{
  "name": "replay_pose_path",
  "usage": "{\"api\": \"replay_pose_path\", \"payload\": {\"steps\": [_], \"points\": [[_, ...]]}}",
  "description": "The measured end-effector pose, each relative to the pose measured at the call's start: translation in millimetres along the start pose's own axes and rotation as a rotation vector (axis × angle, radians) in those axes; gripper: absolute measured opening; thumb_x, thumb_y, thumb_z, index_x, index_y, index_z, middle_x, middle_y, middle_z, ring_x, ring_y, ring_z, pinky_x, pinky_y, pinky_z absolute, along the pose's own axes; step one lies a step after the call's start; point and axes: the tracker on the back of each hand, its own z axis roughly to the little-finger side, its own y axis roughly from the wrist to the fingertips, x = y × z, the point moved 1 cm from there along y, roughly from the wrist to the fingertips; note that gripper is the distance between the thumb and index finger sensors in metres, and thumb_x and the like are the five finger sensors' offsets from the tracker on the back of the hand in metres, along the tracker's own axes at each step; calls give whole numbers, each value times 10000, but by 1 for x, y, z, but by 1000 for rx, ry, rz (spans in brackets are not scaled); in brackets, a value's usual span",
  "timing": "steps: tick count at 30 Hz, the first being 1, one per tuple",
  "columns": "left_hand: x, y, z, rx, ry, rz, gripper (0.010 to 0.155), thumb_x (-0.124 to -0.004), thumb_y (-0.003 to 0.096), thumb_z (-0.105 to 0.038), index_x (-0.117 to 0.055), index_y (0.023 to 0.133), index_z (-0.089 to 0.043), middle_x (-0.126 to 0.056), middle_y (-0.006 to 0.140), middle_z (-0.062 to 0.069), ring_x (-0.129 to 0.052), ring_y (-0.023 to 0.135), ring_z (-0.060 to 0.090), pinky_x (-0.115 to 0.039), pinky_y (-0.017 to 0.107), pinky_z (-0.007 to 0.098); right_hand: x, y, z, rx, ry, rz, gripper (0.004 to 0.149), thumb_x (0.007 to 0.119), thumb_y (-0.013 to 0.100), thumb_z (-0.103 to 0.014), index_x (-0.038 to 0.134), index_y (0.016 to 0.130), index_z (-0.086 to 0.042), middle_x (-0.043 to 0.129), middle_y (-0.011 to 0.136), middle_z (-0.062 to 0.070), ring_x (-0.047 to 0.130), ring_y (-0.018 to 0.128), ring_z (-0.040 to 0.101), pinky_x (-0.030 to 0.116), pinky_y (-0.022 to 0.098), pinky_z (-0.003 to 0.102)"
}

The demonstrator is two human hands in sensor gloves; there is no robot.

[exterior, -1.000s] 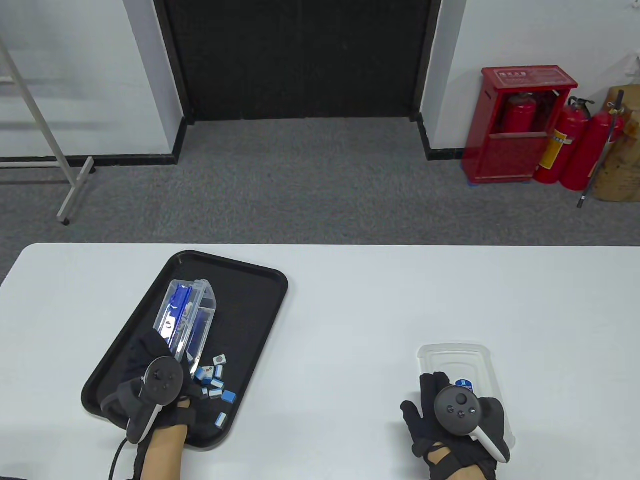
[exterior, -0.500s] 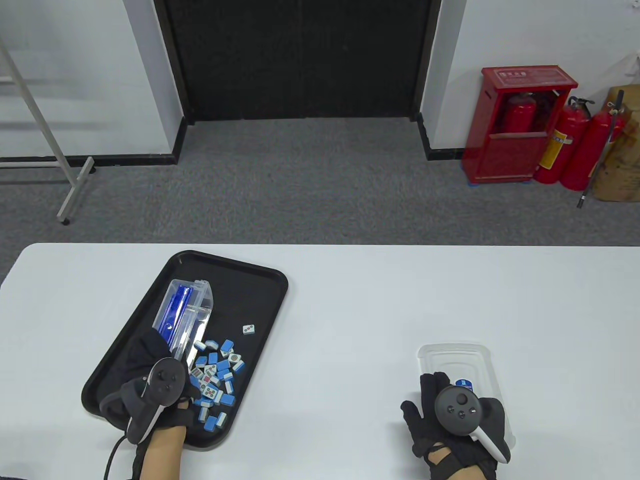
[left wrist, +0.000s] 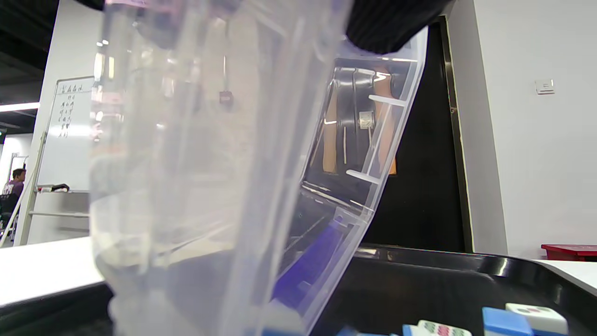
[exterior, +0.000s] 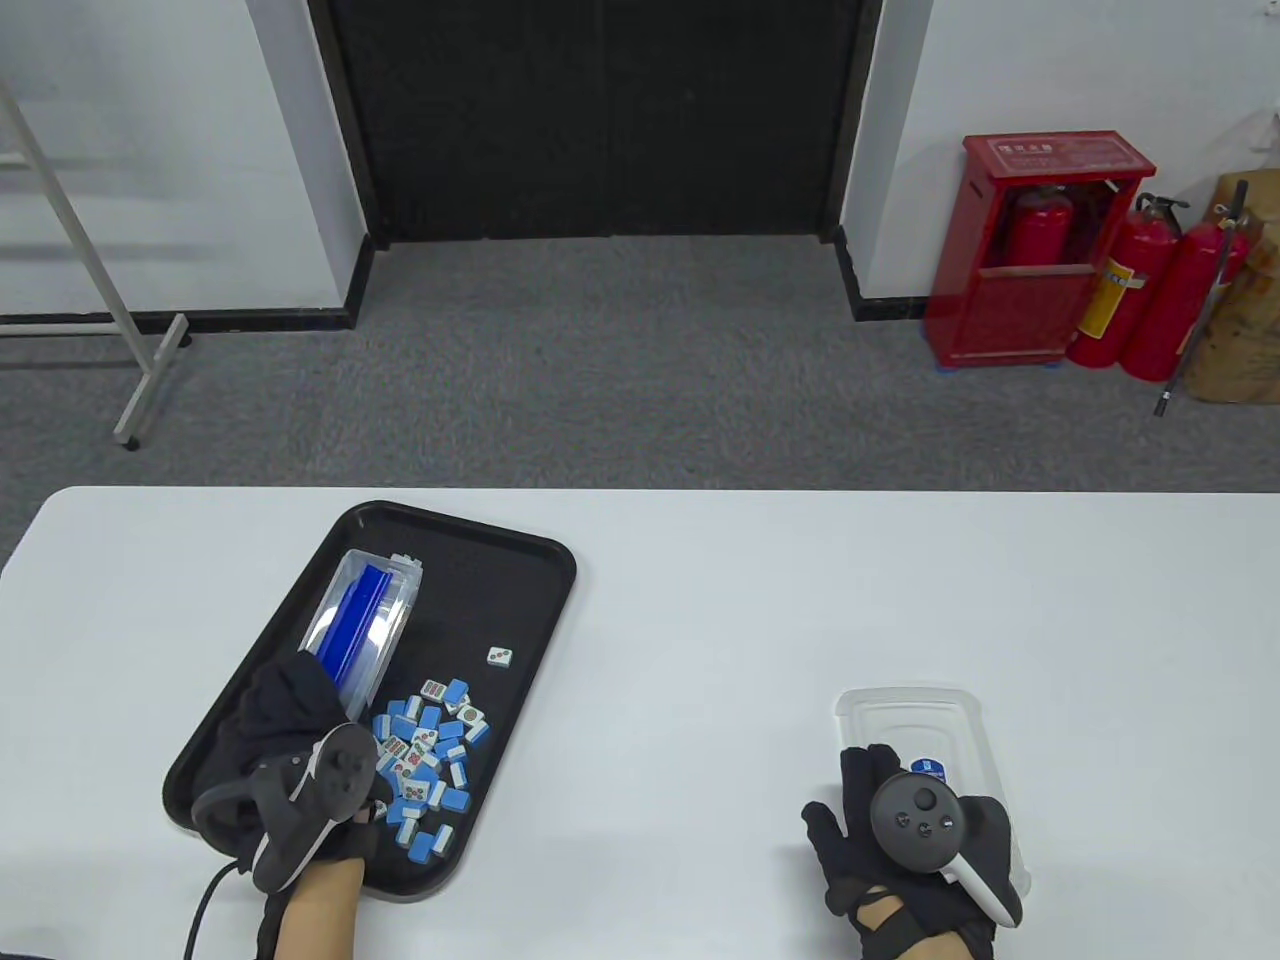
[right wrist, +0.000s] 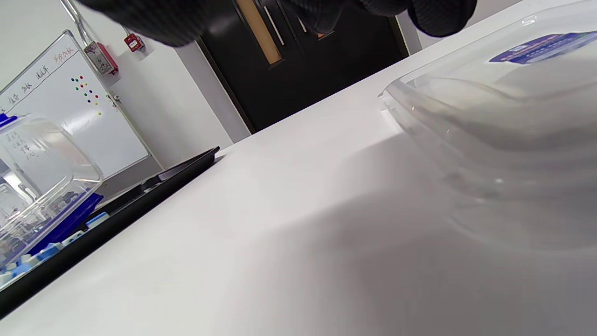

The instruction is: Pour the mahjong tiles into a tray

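Note:
A black tray (exterior: pixel 520 560) lies on the white table at the left. My left hand (exterior: pixel 300 745) grips a clear plastic box (exterior: pixel 362 620) with blue clips, tipped steeply on its side over the tray. The box fills the left wrist view (left wrist: pixel 210 177). A pile of blue-and-white mahjong tiles (exterior: pixel 428 760) lies in the tray's near right part, and a single tile (exterior: pixel 500 657) lies apart. My right hand (exterior: pixel 900 830) rests flat on the clear lid (exterior: pixel 905 715) on the table at the right. The lid also shows in the right wrist view (right wrist: pixel 489 135).
The tray's near rim (exterior: pixel 410 885) sits close to the table's front edge. The tray's edge (right wrist: pixel 154 186) shows in the right wrist view. Red fire extinguishers (exterior: pixel 1150 290) and a red cabinet (exterior: pixel 1040 250) stand on the floor beyond the table.
My left hand has tipped the box further on its side. Many tiles have poured out into a pile in the tray, and one tile rolled apart. My right hand has not moved.

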Motion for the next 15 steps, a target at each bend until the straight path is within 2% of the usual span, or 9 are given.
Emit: {"api": "replay_pose_path", "payload": {"steps": [8,11,15], "points": [[13,-1,10,36,-61,-66,766,-796,526,-445,-347,1010,-57,-480,984,277,-730,753,544,-570,554,701,0,0,0,0,3,0,766,652,457,-508,460,1009,-13,398,1042,339,519,892,624,280,611,764],[19,-2,17,79,-192,-110,761,-787,528,-454,-348,1011,-62,-483,986,266,-740,758,533,-584,556,693,0,0,0,0,3,0,765,653,457,-508,462,1008,-12,398,1041,340,519,892,624,279,611,764],[24,-5,26,205,-481,-124,765,-777,533,-471,-341,1013,-65,-490,986,263,-752,759,520,-601,554,682,0,-1,0,0,1,-2,767,652,457,-508,461,1009,-12,398,1042,340,520,891,624,279,612,764]]}}
